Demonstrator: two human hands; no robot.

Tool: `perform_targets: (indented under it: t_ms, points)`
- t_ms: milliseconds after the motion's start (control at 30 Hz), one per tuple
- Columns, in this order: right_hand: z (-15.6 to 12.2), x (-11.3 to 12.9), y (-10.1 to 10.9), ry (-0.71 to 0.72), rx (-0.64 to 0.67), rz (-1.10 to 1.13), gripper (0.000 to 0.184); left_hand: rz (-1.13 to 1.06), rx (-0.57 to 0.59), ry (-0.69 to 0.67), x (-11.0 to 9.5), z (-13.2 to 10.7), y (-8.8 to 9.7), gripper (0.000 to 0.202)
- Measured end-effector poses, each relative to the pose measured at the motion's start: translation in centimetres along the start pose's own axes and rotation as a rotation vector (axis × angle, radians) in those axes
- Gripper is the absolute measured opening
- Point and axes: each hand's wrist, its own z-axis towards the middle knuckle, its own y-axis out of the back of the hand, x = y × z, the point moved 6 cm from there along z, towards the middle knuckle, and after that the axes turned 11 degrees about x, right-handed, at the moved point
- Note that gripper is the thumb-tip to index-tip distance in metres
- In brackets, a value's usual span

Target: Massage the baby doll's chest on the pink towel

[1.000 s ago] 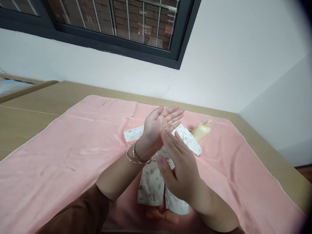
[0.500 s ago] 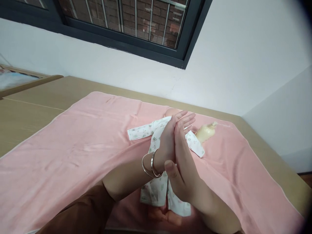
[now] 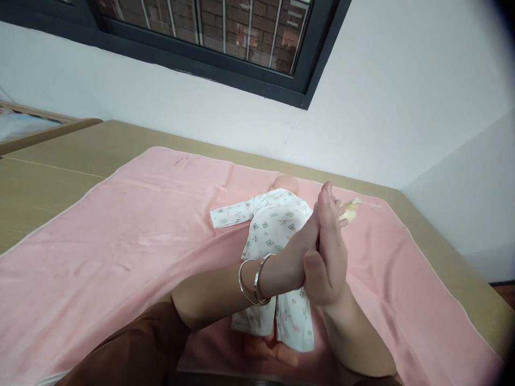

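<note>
My left hand (image 3: 295, 260), with two silver bangles (image 3: 261, 281) at its wrist, is pressed palm to palm against my right hand (image 3: 333, 268). The fingers of both are stretched out, and no object shows between the palms. Below and behind them lies a baby doll (image 3: 285, 185) in a white patterned outfit (image 3: 269, 222), its head toward the wall. My hands and forearms hide part of its body and one sleeve. A pale yellow bottle (image 3: 351, 212) lies just beyond my fingers, partly covered by them.
A pink blanket (image 3: 169, 214) is spread under the doll on a wooden surface (image 3: 52, 187). Behind it rises a white wall (image 3: 354, 107) with a dark-framed window (image 3: 225, 64). At the far left there is a wooden rail (image 3: 52, 128).
My joined hands have moved to the right and turned somewhat, sliding against each other. More of the doll's head and torso now shows, while more of the bottle is covered.
</note>
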Motion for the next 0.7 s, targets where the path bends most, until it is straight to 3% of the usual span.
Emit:
perform_targets:
  t_ms: [100,167,267,400,533,700]
  points:
    - [0.0,-1.0,0.6,0.014,-0.051,-0.041,0.066,0.289,0.015,-0.093,-0.4,-0.3,-0.7,0.05]
    - [0.0,-1.7,0.7,-0.009,-0.076,-0.086,0.066,0.328,0.018,-0.097,-0.4,-0.1,-1.1,0.046]
    - [0.1,-2.1,0.3,-0.002,-0.109,-0.082,0.065,0.269,-0.004,-0.047,-0.4,0.3,-1.1,0.047]
    - [0.5,-1.9,-0.6,-0.018,-0.062,-0.066,0.064,0.127,-0.121,0.054,-0.7,0.4,-0.1,0.047]
    - [0.5,-1.6,-1.5,-0.064,0.028,-0.09,0.072,0.006,-0.114,0.073,-1.3,0.4,0.1,0.05]
    - [0.5,-0.9,-2.9,-0.012,0.11,-0.079,0.085,-0.131,-0.199,0.02,-2.2,0.7,1.2,0.05]
